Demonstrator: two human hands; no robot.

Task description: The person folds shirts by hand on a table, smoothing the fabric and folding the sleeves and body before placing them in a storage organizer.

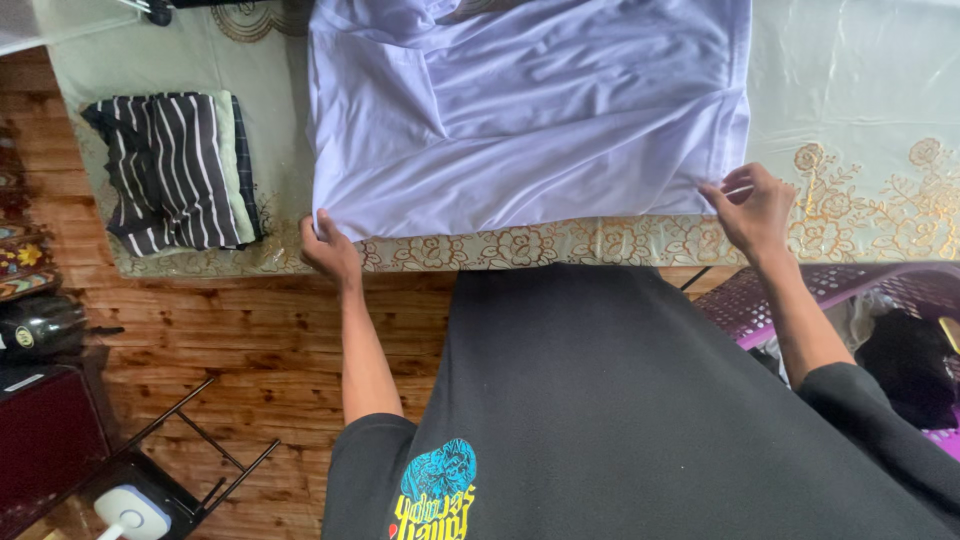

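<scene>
Both hands are pinching the near hem of a white shirt [530, 110] spread across the middle of the frame: left hand [328, 250] clamped on its lower-left corner, right hand [755, 208] on the lower-right, probably to keep the fabric taut and flat. A folded striped pile [170, 165] sits upper left on the floral tablecloth [860, 100].

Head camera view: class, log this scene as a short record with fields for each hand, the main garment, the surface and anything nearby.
left hand: pinches near left corner of the white garment
right hand: pinches its near right corner
white garment: spread flat, wrinkled
table cover: pale, gold floral border
folded striped clothes: on the table, left of the garment
purple basket: lower right, dark clothing inside
</scene>
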